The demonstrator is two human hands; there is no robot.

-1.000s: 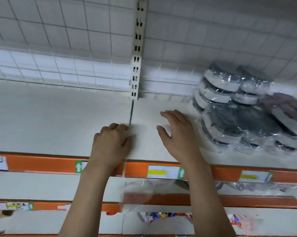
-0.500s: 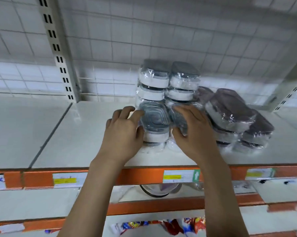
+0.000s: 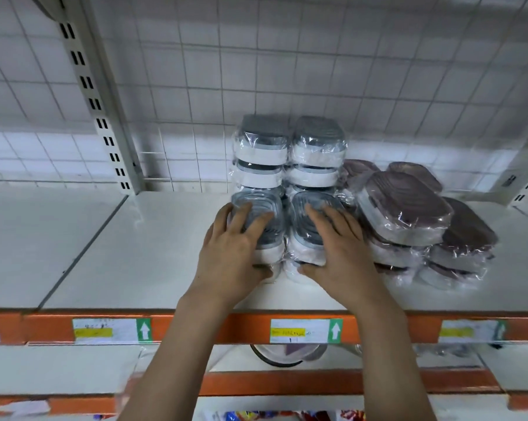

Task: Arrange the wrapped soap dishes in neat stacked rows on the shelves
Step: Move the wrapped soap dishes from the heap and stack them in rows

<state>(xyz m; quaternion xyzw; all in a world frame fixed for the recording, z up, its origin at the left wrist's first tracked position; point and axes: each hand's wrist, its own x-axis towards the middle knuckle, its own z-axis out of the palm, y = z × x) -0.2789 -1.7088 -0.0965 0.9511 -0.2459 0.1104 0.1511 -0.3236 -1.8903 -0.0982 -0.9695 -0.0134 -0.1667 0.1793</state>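
Wrapped soap dishes with grey lids and white bases stand in stacks on the white shelf [image 3: 129,253]. Two tall stacks [image 3: 290,147] stand at the back against the wire grid. In front of them are a left front stack [image 3: 270,208] and a right front stack [image 3: 299,232]. My left hand [image 3: 232,253] grips the left front stack, fingers over its lid and thumb low on its front. My right hand [image 3: 338,253] grips the right front stack the same way. To the right, brown-lidded wrapped dishes [image 3: 405,208] lie in leaning, untidy piles.
A slotted metal upright [image 3: 98,110] rises at the back left. The shelf's front edge is an orange rail [image 3: 196,326] with price labels. Below it a round dark-rimmed item [image 3: 287,354] sits on the lower shelf, and coloured packets [image 3: 256,416] show at the bottom.
The view swung right from the bare shelf onto the dishes. Both hands moved from the shelf surface to the two front grey stacks and now lie further over their lids.
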